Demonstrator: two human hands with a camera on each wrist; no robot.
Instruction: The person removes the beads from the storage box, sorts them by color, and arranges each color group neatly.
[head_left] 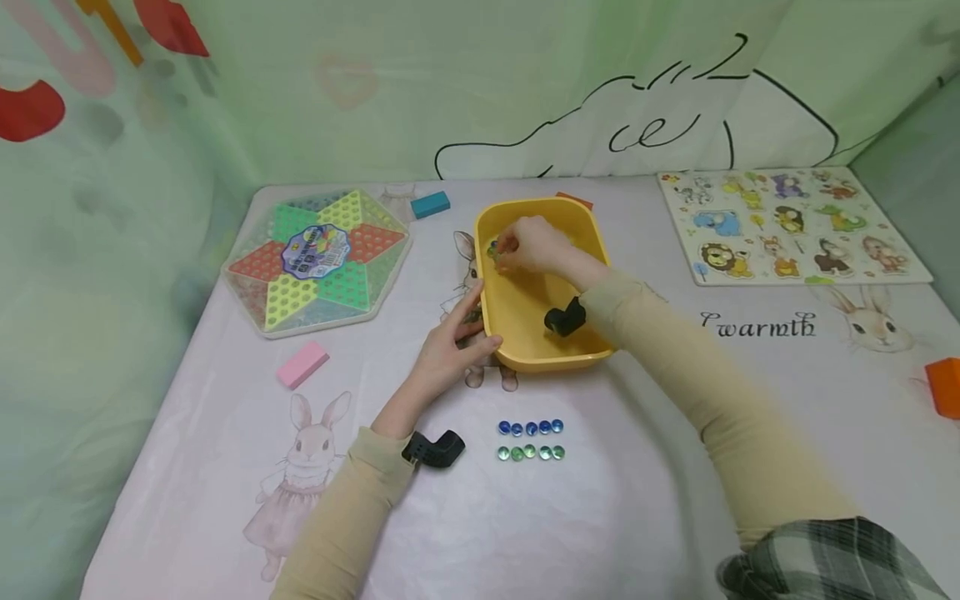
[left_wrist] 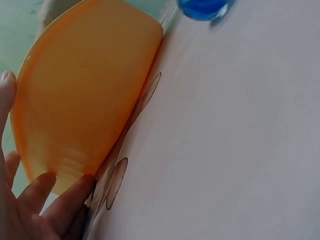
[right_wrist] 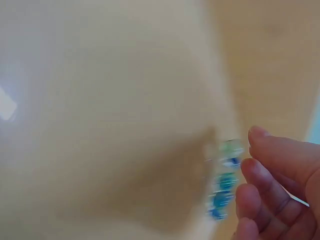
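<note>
My right hand (head_left: 536,244) reaches inside a yellow plastic basin (head_left: 525,321), near its left wall. Just beyond its fingertips, in the right wrist view, sit several blue and green glass marbles (right_wrist: 221,192), slightly blurred. Its thumb and fingers are loosely bent, with nothing seen between them. My left hand (head_left: 446,354) rests against the basin's left side. Fairly straight fingers (left_wrist: 72,202) touch the outer wall, and the thumb lies at the rim. In front of the basin, a row of blue marbles (head_left: 532,429) lies behind a row of green marbles (head_left: 530,452).
A hexagonal Chinese checkers board (head_left: 345,308) lies at the back left. Beside it are a pink block (head_left: 303,365) and a blue block (head_left: 430,205). An animal puzzle board (head_left: 795,225) is at the back right, an orange block (head_left: 945,387) at the right edge.
</note>
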